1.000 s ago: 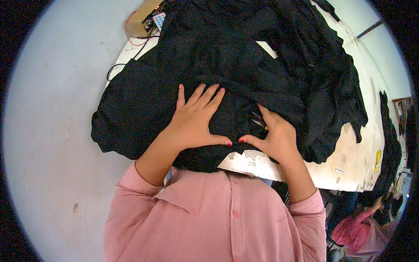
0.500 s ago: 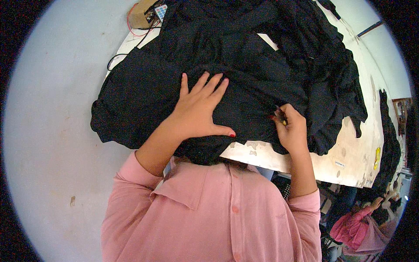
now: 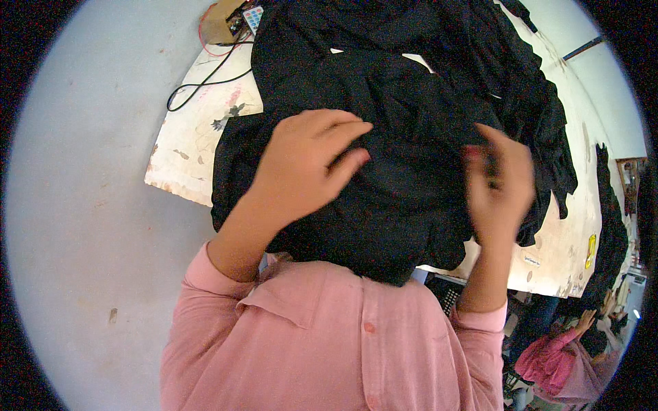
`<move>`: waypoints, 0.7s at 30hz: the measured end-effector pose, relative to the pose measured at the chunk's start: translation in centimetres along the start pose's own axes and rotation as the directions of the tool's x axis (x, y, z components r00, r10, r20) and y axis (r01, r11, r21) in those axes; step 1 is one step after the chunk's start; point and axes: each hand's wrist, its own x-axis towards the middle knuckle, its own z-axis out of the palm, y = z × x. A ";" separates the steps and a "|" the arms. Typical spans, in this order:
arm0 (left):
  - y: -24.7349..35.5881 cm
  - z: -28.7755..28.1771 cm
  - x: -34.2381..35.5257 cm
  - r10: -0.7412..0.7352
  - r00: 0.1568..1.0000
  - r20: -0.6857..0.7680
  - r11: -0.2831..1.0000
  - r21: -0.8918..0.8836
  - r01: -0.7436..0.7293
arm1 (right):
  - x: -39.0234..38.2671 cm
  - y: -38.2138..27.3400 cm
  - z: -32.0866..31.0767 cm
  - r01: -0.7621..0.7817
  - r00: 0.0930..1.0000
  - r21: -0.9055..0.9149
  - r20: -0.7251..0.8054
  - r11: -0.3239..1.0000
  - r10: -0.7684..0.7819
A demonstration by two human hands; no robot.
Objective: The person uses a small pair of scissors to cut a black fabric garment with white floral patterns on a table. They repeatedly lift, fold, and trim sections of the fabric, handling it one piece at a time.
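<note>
A large black cloth garment lies spread and wrinkled before me, its near edge hanging against my pink shirt. Over its left part is my left hand, fingers bent and thumb apart from the index finger, with no cloth visibly pinched. To the right, my right hand is above the cloth, smeared by motion. Its thumb and index finger are apart; a small dark thing shows within the palm, too blurred to name.
The pale, worn table shows at left and right. A black cable, a brown box and a keypad remote lie at the far left. More dark cloth hangs at right. Another person in pink sits at lower right.
The garment's left part has shifted right and toward me, baring table and cable. My left hand has gone from spread flat to bent fingers. My right hand has moved right and loosened its pinch.
</note>
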 end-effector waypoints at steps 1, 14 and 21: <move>0.4 0.8 -0.1 0.022 1.000 0.017 0.997 0.073 -0.023 | 0.5 -0.8 1.3 0.185 0.980 0.045 0.068 0.982 -0.188; -1.6 -0.5 -2.3 -0.353 0.905 0.238 0.895 0.367 0.253 | -2.4 3.3 5.1 -0.084 0.920 0.020 0.385 0.996 0.070; 2.8 5.1 3.2 -0.173 0.963 0.205 0.951 -0.219 0.218 | -2.9 3.6 5.3 -0.059 0.947 0.096 0.321 0.994 0.025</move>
